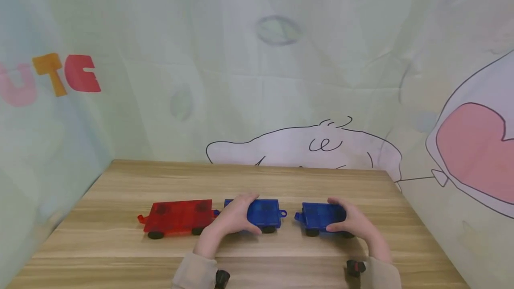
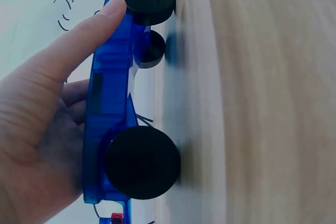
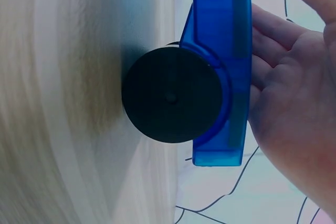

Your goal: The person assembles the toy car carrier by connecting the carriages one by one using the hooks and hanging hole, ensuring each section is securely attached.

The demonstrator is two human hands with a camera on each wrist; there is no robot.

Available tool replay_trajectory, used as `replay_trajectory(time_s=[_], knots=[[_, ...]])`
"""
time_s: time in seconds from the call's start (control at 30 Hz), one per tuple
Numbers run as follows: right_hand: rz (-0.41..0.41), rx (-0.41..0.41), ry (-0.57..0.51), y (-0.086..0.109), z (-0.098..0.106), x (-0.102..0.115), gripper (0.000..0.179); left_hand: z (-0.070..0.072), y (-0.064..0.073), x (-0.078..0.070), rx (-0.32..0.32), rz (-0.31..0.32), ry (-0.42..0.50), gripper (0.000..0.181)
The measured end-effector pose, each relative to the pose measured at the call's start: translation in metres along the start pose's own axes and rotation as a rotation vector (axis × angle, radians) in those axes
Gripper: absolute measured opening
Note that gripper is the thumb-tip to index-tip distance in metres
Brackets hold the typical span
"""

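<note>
Three flat toy train cars on black wheels stand in a row on the wooden table. My left hand (image 1: 234, 215) grips the middle blue toy train car (image 1: 265, 208) across its width, thumb on the near side and fingers over the far edge. My right hand (image 1: 353, 222) holds the right blue toy train car (image 1: 317, 215) in the same way, near its right end. A small gap separates the middle car's blue ring (image 1: 283, 213) from the right car's blue hook (image 1: 297, 216). Left of my left hand, the red toy train car (image 1: 180, 217) meets the middle car's left coupling.
The wooden table (image 1: 281, 262) extends in front of the cars and ends at a back edge. Behind it hangs a pale printed cloth (image 1: 225, 79) with a cartoon animal, letters and a balloon. Dark straps (image 1: 355, 267) sit at both wrists.
</note>
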State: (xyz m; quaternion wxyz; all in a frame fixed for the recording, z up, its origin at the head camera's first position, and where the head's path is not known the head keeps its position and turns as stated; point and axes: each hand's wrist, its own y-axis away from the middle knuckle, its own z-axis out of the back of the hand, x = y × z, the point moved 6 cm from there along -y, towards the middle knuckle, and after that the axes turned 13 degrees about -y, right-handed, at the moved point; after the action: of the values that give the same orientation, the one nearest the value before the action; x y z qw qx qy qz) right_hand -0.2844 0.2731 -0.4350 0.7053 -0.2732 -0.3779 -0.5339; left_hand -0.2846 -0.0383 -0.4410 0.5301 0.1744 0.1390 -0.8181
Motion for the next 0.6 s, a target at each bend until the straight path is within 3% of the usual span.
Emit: replay_trajectory(time_s=[0.13,0.6], knots=[[-0.012,-0.001,-0.007,-0.0008,-0.0018,0.0,0.084,-0.0015,0.0,-0.0012,0.012,-0.027,-0.003,0.092],[-0.018,0.004,-0.015,-0.0022,-0.0048,0.0025,0.083,-0.0029,-0.0014,0.002,0.018,-0.031,0.052,0.089]])
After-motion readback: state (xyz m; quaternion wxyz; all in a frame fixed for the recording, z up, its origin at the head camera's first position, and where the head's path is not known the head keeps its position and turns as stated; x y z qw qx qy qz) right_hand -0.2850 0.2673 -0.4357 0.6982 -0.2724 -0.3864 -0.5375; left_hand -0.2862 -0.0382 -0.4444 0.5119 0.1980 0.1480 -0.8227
